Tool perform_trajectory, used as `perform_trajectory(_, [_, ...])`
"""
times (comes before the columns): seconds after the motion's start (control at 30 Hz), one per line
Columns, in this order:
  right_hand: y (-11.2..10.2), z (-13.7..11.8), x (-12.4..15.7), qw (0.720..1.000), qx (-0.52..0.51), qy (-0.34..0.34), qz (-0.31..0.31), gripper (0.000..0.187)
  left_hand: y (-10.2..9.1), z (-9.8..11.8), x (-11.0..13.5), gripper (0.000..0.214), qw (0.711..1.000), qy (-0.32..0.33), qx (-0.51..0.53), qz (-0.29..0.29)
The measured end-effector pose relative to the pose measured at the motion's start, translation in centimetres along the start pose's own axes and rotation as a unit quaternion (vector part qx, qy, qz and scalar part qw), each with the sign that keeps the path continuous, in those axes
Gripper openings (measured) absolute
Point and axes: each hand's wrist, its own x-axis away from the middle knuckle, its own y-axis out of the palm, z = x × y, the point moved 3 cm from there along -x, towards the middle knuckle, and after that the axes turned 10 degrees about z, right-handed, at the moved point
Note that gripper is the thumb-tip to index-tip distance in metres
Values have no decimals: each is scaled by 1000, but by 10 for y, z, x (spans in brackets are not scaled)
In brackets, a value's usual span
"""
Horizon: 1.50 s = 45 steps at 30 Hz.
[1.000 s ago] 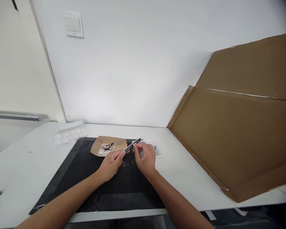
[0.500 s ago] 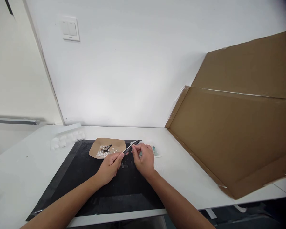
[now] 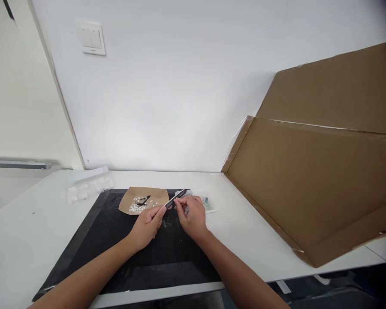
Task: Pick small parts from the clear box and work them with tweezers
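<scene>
My left hand (image 3: pixel 146 226) pinches the near end of a thin black strip (image 3: pixel 176 197) that slants up to the right above a black mat (image 3: pixel 154 253). My right hand (image 3: pixel 190 216) is closed beside it, fingertips pinched together near the strip's middle; what they grip is too small to make out. Just beyond my left hand lies a brown paper piece (image 3: pixel 144 199) carrying several small white bits and a dark scrap. A few tiny parts lie on the mat below the strip.
A large folded cardboard sheet (image 3: pixel 315 171) leans against the wall at right, over the white table (image 3: pixel 251 231). A white moulded tray (image 3: pixel 88 187) sits at the mat's far left corner. Small clear and greenish items (image 3: pixel 207 202) lie right of my right hand.
My right hand has slid slightly left and down along the strip. The view has shifted a little; the hands otherwise hold the same pose.
</scene>
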Motion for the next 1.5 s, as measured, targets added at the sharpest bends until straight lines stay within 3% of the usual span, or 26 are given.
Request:
perform_trajectory(0.1, [2,-5,2,1000,-8,-13,-10,15,-1,1,-1,50,1000,2,2,2])
perform_trajectory(0.3, [-6,9,-5,998,19,39,42,13,1,2,1,52,1000,3,-4,-4])
perform_trajectory(0.57, [4,-9,2,999,-2,-20,-36,18,-1,0,-2,50,1000,5,8,6])
perform_trajectory(0.77, [-3,7,-4,999,25,31,32,14,0,1,-1,50,1000,-10,6,-1])
perform_trajectory(0.97, [2,-5,1,1000,1,-18,-24,16,0,4,0,48,1000,-1,12,1])
perform_trajectory(1.2, [-4,11,-4,999,14,42,20,14,1,5,0,48,1000,-5,14,1])
perform_trajectory(1.37, [1,0,1,999,-14,-10,-37,18,0,5,0,48,1000,-2,15,5])
perform_trajectory(1.5, [0,1,-1,1000,6,7,-18,17,-1,5,-1,48,1000,-3,16,9])
